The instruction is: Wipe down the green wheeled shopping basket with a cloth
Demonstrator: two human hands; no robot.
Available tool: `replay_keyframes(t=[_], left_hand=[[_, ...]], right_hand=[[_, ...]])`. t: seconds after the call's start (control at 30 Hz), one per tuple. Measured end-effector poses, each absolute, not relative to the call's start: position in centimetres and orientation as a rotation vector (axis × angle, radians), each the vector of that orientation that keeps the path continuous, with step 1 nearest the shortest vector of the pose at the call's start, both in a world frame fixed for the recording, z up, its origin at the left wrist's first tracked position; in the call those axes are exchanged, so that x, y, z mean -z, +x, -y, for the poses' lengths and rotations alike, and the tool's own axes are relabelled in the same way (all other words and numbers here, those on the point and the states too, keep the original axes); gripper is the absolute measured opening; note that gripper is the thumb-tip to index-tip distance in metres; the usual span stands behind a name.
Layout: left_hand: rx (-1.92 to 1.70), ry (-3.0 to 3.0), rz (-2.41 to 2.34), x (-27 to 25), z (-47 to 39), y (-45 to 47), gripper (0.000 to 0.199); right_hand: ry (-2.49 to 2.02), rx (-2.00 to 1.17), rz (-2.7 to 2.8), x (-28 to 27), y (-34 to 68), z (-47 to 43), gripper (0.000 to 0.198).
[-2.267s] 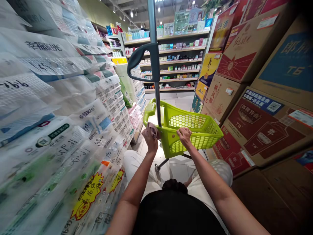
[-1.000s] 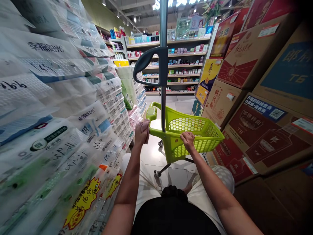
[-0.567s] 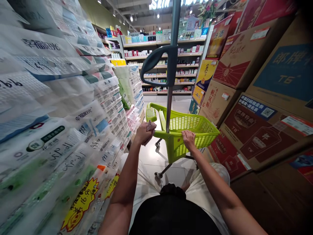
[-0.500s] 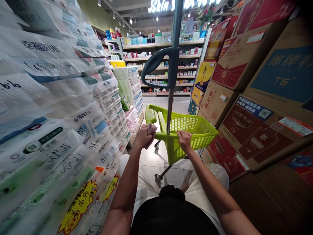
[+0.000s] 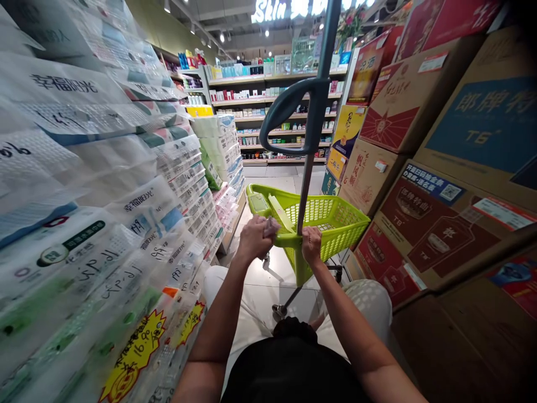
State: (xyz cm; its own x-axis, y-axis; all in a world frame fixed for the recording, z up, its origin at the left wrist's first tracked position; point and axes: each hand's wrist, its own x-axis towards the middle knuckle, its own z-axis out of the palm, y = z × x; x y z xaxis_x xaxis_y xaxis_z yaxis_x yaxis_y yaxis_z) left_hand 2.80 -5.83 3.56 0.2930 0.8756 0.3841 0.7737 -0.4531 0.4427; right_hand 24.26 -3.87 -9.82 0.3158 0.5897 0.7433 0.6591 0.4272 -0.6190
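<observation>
In front of me stands a lime-green shopping basket (image 5: 344, 215) on a wheeled frame, with a grey pole (image 5: 309, 187) rising through its near side. A dark looped handle (image 5: 293, 117) is fixed to that pole. My left hand (image 5: 254, 240) is closed at the basket's left near corner, around a small crumpled mauve-grey cloth (image 5: 272, 227); whether it also grips the rim is hidden. My right hand (image 5: 311, 244) is wrapped over the near rim, just right of the pole. A pale green flap (image 5: 281, 214) stands inside the basket.
Plastic-wrapped paper packs (image 5: 126, 134) are stacked high on the left. Printed cartons (image 5: 453, 218) form a wall on the right. Shelves of small boxes and bottles (image 5: 277, 101) close the far end. Tiled floor (image 5: 255, 302) runs between.
The pole and handle have swung right and tilt more. The basket's near side has shifted slightly right. My left hand has moved right, and my right hand has come closer to the pole.
</observation>
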Motion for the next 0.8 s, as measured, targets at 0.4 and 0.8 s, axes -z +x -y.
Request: replay_keyframes(t=[0.4,0.8], left_hand=[[-1.352,2.055,-1.458,0.7,3.8,2.8,0.018],[-2.036,1.373,-0.932,4.8,3.6,6.3,0.034]], right_hand=[[-1.218,0.033,1.365,9.8,24.3,3.4,0.042],[-1.195,-0.033,1.423,9.1,25.4,3.4,0.044]])
